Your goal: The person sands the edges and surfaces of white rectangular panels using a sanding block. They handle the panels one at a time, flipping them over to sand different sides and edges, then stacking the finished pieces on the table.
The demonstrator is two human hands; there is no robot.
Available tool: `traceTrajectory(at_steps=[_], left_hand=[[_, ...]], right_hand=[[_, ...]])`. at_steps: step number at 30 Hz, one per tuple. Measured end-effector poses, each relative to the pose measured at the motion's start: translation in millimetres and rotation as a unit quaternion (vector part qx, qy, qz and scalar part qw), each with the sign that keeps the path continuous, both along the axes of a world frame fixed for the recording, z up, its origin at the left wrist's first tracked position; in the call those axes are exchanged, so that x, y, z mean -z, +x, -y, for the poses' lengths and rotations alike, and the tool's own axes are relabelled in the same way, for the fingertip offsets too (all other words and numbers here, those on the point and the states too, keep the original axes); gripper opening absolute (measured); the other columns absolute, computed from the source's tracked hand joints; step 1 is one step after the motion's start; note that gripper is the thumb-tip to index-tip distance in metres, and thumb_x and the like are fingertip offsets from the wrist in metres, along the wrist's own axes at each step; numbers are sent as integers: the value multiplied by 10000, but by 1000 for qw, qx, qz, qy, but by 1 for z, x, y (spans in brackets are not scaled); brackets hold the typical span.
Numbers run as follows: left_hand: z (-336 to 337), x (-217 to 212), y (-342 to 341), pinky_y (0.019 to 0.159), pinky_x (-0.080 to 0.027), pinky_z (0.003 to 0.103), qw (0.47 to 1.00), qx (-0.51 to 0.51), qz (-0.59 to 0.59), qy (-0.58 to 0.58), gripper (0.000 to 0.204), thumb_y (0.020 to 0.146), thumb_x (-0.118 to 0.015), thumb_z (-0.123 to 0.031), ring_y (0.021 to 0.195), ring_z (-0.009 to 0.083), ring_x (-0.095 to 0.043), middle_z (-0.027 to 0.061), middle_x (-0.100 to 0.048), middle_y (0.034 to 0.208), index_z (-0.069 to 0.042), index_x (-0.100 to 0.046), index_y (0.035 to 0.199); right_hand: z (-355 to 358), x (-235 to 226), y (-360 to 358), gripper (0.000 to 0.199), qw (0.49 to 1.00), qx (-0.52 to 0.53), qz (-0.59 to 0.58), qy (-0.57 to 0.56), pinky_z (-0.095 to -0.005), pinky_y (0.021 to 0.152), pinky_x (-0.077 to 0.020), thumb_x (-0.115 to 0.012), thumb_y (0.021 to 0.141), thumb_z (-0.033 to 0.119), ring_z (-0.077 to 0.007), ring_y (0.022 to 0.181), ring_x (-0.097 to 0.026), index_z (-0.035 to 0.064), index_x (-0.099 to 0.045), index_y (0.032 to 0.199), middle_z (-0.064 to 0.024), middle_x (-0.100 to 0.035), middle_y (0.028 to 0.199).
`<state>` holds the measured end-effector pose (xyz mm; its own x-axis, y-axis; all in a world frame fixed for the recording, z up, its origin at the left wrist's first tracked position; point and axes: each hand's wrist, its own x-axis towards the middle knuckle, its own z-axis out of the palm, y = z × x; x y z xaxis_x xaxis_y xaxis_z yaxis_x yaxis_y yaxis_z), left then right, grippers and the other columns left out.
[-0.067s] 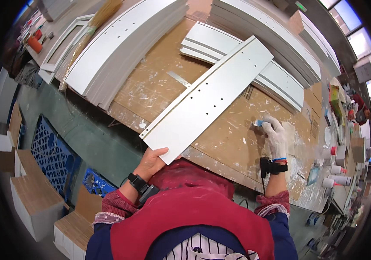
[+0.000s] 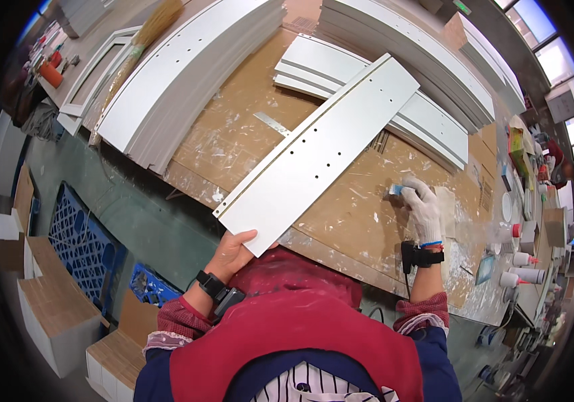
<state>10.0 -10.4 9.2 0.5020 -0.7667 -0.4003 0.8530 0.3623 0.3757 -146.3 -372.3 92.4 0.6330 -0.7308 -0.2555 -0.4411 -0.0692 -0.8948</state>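
Note:
A long white panel (image 2: 320,151) with several small drilled holes lies slantwise above the cardboard-covered table. Its far part rests across other white grooved panels (image 2: 438,128), and its near corner reaches past the table's front edge. My bare left hand (image 2: 231,252) is closed around that near corner, thumb on top. To the right of the panel and apart from it, my right hand (image 2: 424,209) wears a white glove and is closed in a pinch on a small blue scraper-like piece (image 2: 395,190), whose exact kind I cannot make out. Wrist straps circle both wrists.
Tall stacks of white panels stand at the left (image 2: 183,57) and back right (image 2: 408,37) of the table (image 2: 247,137). A straw broom (image 2: 156,23) lies at the far left. Glue bottles (image 2: 520,276) are on the right. A blue plastic pallet (image 2: 82,244) and boxes (image 2: 59,295) occupy the left floor.

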Motion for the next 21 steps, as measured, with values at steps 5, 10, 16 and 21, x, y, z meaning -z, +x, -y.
traceTrajectory(at_steps=[5, 10, 16, 21], left_hand=[[-1, 3, 0, 883, -498, 560, 1000, 5, -6, 0, 554, 855, -549, -23, 1165, 373, -507, 200, -456, 1300, -7, -310, 1354], [-3, 9, 1, 885, -489, 568, 1000, 16, -10, 8, 535, 909, -539, -172, 1189, 359, -490, 182, -447, 1327, -27, -305, 1368], [-4, 16, 2, 901, -466, 583, 999, 22, -24, 10, 568, 942, -493, -358, 1218, 352, -465, 162, -437, 1348, -55, -300, 1382], [-6, 25, -1, 904, -461, 590, 1000, 14, 0, 7, 578, 945, -482, -374, 1219, 355, -464, 165, -431, 1357, -56, -293, 1388]], right_hand=[[13, 3, 6, 436, 903, -109, -69, -411, -377, 896, -444, -589, 864, 318, -324, 1044, -557, -7, -564, 1154, -194, -596, 1099], [0, -22, 68, 611, 808, -173, -31, -563, -412, 1022, -362, -541, 879, 436, -366, 1223, -442, -28, -460, 1268, -239, -480, 1290], [28, -25, 161, 789, 748, -264, -205, -574, -442, 1113, -218, -385, 898, 581, -334, 1368, -244, -24, -285, 1394, -224, -286, 1451], [-19, -9, 168, 832, 650, -354, -242, -628, -478, 1128, -147, -240, 899, 645, -303, 1398, -189, 5, -224, 1430, -200, -236, 1486]])
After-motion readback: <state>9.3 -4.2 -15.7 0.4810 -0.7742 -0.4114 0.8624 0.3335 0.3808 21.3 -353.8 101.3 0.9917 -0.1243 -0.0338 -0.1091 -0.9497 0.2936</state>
